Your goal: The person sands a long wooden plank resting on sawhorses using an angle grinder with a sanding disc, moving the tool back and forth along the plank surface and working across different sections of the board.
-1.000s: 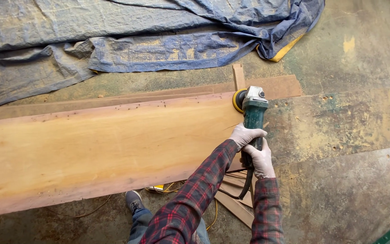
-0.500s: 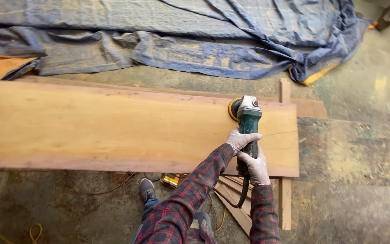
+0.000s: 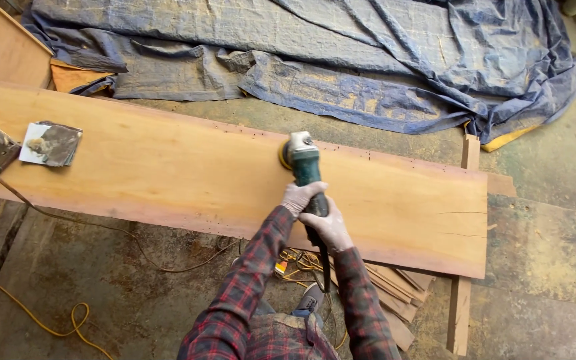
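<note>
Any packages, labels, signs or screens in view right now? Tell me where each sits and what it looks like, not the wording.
No signs or screens.
Sandpaper sheets: small stack, white and dark grey, lying on the plank at its left end.
Small yellow-and-red tag: on the floor among yellow cord, under the plank's near edge; too small to tell more.

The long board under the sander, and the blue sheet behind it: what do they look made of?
The board looks like solid raw wood: pale, matt, unfinished, with visible grain, small dark holes along the far edge and a crack near the right end. The blue sheet looks like woven plastic tarpaulin: crumpled, dusty, with a fine weave texture and yellow underside showing.
</note>
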